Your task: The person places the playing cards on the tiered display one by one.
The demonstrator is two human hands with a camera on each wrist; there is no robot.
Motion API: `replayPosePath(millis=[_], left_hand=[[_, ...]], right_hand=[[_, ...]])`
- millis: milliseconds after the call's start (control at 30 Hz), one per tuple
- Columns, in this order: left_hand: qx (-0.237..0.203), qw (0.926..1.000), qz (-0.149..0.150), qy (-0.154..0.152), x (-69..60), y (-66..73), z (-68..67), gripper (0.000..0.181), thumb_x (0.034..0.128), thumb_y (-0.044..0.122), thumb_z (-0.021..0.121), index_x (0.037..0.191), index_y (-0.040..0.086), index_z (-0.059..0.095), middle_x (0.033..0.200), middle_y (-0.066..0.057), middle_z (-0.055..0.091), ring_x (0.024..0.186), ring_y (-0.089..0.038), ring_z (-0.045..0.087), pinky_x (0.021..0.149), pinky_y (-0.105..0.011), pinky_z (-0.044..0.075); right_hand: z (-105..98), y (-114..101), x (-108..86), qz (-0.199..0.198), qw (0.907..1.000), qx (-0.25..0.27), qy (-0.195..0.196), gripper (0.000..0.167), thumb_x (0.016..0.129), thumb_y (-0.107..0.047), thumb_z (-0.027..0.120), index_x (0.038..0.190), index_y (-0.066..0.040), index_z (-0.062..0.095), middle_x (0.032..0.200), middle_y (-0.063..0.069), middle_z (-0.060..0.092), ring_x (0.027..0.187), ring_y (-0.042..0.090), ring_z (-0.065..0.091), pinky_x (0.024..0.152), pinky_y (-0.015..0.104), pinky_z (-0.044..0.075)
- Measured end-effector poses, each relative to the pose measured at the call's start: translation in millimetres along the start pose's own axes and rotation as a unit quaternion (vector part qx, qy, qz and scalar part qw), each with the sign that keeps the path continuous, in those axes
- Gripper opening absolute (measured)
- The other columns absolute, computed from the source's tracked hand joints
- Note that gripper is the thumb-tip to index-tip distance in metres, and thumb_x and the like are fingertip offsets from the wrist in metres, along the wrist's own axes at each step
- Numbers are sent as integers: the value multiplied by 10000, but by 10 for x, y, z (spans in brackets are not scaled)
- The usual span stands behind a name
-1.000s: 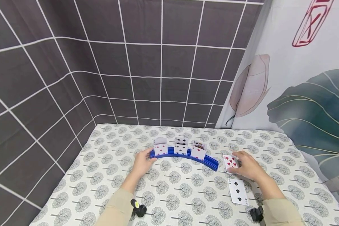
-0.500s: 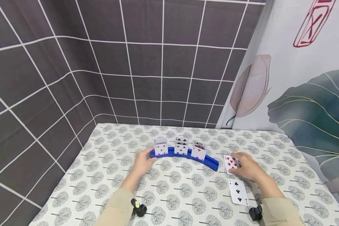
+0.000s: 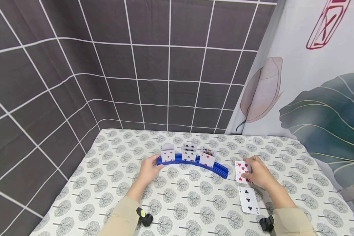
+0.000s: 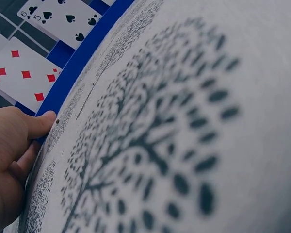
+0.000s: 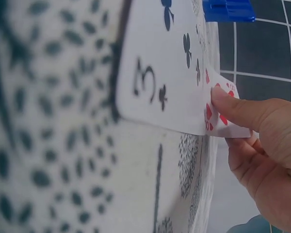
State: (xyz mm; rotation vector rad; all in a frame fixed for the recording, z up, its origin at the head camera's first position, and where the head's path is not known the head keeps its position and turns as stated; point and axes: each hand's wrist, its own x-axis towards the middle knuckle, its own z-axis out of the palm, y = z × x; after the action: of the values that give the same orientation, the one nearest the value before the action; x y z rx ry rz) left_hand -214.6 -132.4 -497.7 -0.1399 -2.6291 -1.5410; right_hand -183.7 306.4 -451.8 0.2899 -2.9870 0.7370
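My left hand (image 3: 148,169) grips the left end of a curved blue card holder (image 3: 221,169), its thumb on the front edge in the left wrist view. Three groups of playing cards stand in the holder, with a five of diamonds (image 4: 26,74), a five of spades (image 4: 70,19) and a red heart card (image 3: 207,160) in front. To the right of the holder, my right hand (image 3: 260,173) pinches a hearts playing card (image 3: 240,166) by its right side, thumb on the face and fingers beneath. Just nearer lies a three of clubs (image 3: 247,205), face up and untouched.
A pale cloth with a tree print (image 3: 191,209) covers the table. A dark tiled-pattern curtain (image 3: 183,65) hangs behind, and a white curtain (image 3: 295,19) with painted flowers and leaves hangs on the right.
The right thumb has slid further onto the hearts card's face. The card has shifted slightly to the right, and more of its face shows. The left hand and the holder have stayed still.
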Motion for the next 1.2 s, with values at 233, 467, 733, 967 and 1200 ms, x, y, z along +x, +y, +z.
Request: replayPosePath(millis=[233, 467, 733, 967, 1200], left_hand=[[-20, 10000, 74, 1, -2, -5, -2, 554, 870, 25, 760, 1385, -35, 564, 1284, -258, 644, 1190, -385, 639, 1031, -434, 534], [65, 9998, 161, 32, 3, -27, -5, 542, 874, 22, 756, 1377, -48, 567, 1295, -272, 632, 1189, -398, 636, 1024, -444, 539], [48, 9999, 92, 4, 5, -14, 3, 559, 871, 34, 762, 1386, -40, 561, 1290, -267, 637, 1192, -392, 636, 1025, -441, 537], [85, 9999, 61, 31, 6, -21, 11, 559, 869, 31, 762, 1384, -47, 559, 1292, -274, 632, 1189, -397, 636, 1019, -439, 543], [-14, 10000, 36, 28, -1, -5, 8, 570, 867, 22, 758, 1392, -50, 549, 1286, -280, 632, 1189, -403, 634, 1018, -437, 541]], right_hand=[[-63, -35, -17, 37, 9993, 267, 246, 566, 801, -85, 824, 1263, 118, 567, 950, 163, 612, 791, 263, 565, 673, 421, 538], [-79, -3, -19, -159, 9969, 472, 606, 246, 949, -65, 684, 1152, 67, 641, 777, 33, 660, 653, 136, 578, 531, 249, 500], [-112, -48, -26, -236, 9922, 621, 1054, 149, 960, -65, 668, 1070, 33, 694, 763, 41, 696, 625, 113, 578, 546, 232, 505], [-132, -95, 18, -571, 9860, 651, 1423, 85, 939, -63, 704, 1001, -6, 715, 709, 6, 664, 572, 69, 514, 505, 228, 464], [-148, -174, 36, -688, 9835, 580, 1570, 98, 926, -75, 727, 996, -7, 722, 653, -6, 637, 533, 61, 499, 462, 226, 450]])
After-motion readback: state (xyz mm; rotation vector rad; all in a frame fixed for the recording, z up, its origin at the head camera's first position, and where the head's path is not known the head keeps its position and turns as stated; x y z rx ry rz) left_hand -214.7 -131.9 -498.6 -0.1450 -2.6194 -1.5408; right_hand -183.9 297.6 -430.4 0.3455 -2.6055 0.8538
